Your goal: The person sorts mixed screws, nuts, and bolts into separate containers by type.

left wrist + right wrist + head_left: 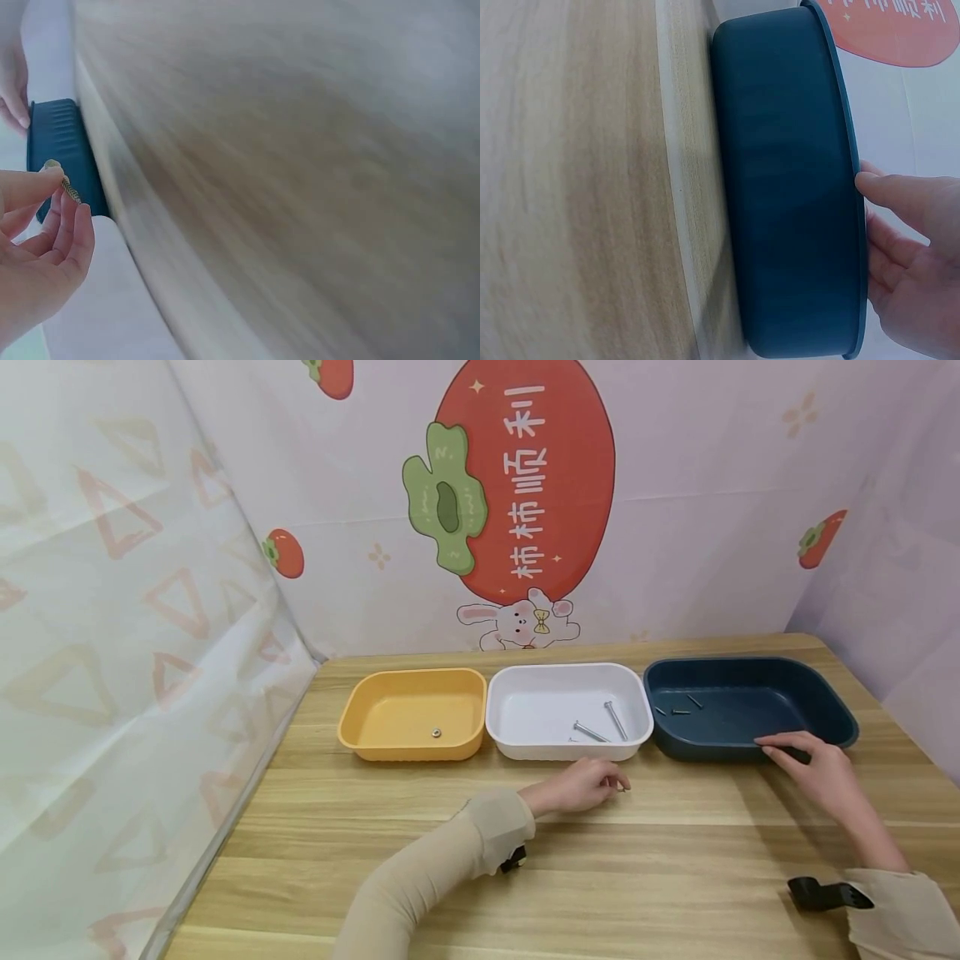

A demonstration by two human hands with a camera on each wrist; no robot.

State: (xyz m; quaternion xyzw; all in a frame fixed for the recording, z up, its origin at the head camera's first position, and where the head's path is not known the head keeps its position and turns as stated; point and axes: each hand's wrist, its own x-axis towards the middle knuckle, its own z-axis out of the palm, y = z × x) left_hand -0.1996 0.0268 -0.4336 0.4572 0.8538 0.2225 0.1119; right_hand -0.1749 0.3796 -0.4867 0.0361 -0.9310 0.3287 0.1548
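Observation:
My left hand (581, 787) is over the table in front of the white bin (525, 750). Between its thumb and fingertips it pinches a small brass-coloured screw (71, 190), the thread showing past the thumb. My right hand (817, 768) is at the near rim of the dark blue bin (791, 187). Its thumb lies at the rim's outer side, and the other fingers reach over the edge, partly hidden. Inside the dark blue bin lie a few short screws (681, 712). Two long silver bolts (617, 721) lie in the white bin, with a smaller piece at its near wall.
A yellow bin (412, 753) with a small nut (437, 733) in it stands left of the white one. All three bins form a row along the back of the wooden table (645, 877). Printed cloth (345, 568) hangs behind and at the sides.

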